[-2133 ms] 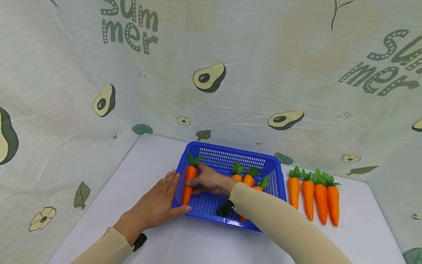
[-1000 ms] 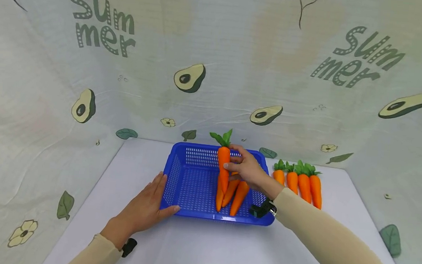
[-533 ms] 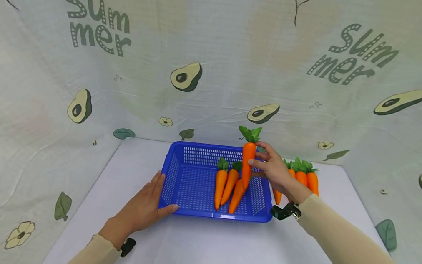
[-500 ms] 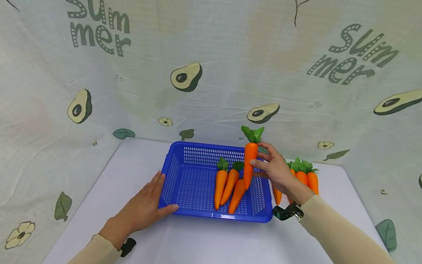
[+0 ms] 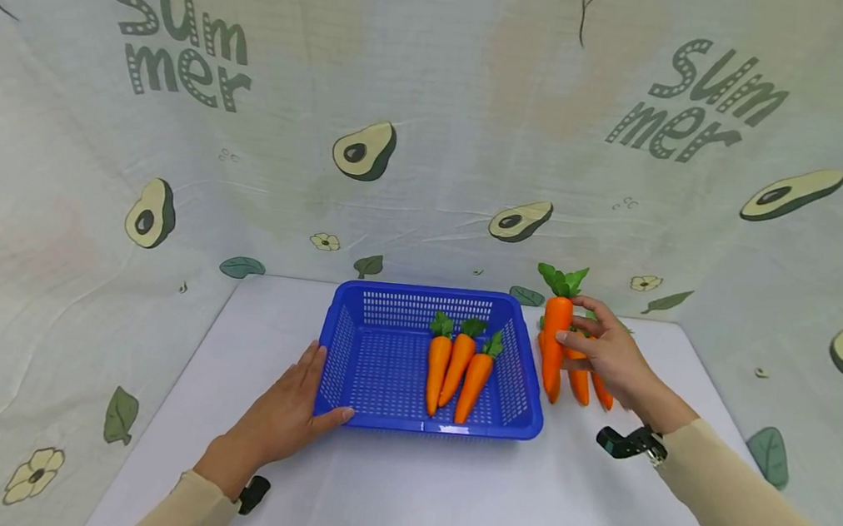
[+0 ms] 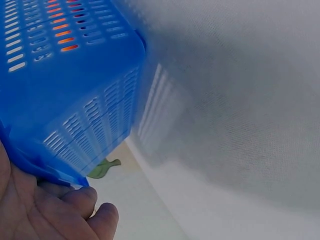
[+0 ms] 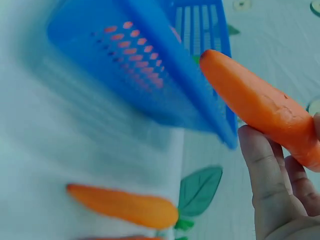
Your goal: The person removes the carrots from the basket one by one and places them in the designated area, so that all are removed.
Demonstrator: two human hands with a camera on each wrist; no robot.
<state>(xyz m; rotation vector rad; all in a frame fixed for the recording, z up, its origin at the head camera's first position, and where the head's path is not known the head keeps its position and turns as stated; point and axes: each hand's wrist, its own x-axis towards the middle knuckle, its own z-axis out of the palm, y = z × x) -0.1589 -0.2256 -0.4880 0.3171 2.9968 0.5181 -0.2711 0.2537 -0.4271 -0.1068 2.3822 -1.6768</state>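
In the head view my right hand [image 5: 609, 350] pinches an orange carrot [image 5: 555, 333] with green leaves upright between thumb and fingers, right of the blue plastic basket [image 5: 347, 290]. The right wrist view shows this carrot [image 7: 265, 102] off the table, its tip near the basket's side. Behind it and my fingers, loose carrots [image 5: 578, 387] lie in a row on the table, partly hidden. Three carrots [image 5: 437, 375] lie inside the basket's right half. My left hand [image 5: 276, 413] rests against the basket's near left corner, fingers straight along its side, thumb over the front rim.
A white cloth [image 5: 401, 495] covers the table. Behind rises a pale fabric backdrop [image 5: 433, 130] printed with avocados and lettering, which also hangs down both sides. Each wrist wears a dark strapped device [image 5: 627, 442].
My right hand has lifted the carrot from the basket's left end and carried it rightward past the right rim, over the row of carrots. My left hand stays at the basket corner.
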